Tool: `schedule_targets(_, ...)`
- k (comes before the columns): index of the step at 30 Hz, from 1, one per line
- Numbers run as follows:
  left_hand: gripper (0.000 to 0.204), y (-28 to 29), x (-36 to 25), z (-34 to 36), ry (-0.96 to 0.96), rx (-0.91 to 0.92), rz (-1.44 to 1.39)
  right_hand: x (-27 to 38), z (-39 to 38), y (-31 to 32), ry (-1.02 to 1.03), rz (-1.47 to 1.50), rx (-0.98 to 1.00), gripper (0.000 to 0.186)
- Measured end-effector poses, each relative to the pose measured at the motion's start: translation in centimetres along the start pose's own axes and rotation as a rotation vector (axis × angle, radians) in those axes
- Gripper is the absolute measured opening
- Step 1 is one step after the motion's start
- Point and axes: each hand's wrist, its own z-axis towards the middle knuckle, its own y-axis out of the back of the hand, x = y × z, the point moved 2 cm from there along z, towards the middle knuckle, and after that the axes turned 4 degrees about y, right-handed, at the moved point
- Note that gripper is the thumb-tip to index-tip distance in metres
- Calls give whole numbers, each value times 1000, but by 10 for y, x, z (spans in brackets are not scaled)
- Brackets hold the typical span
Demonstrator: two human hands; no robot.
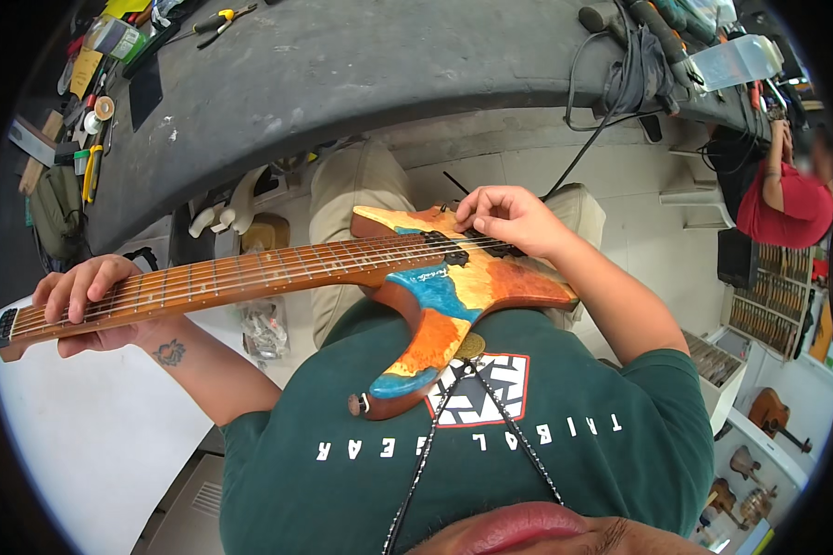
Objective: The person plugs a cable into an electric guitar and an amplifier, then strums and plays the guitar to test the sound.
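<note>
1. Guitar (472, 277) lies across the lap (352, 180), against the green shirt (602, 416); its strings (379, 252) are on, with 2 hands at them; I cannot tell what is left.
2. Left hand (88, 294) wraps the neck (185, 287); right hand (509, 220) curls over the body; I cannot tell if it pinches anything.
3. Dark bench (342, 65) holds tools (217, 20) and black cable (634, 74); 1 person in red (791, 205) is far right; more guitars (774, 410) sit below.

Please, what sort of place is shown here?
Probably a guitar workshop: a long dark grey workbench, yellow and black metal pliers on it, and a blue, orange and yellow wooden electric guitar in hand.
</note>
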Motion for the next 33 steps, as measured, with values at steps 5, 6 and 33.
schedule_targets(5,30,7,-1,3,-13,110,-25,-4,4,1,154,-113,92,11)
schedule_targets(6,28,6,1,4,-14,136,-42,-5,6,1,59,-134,15,11)
schedule_targets(33,32,13,5,12,-108,138,121,12,-5,3,139,26,160,18)
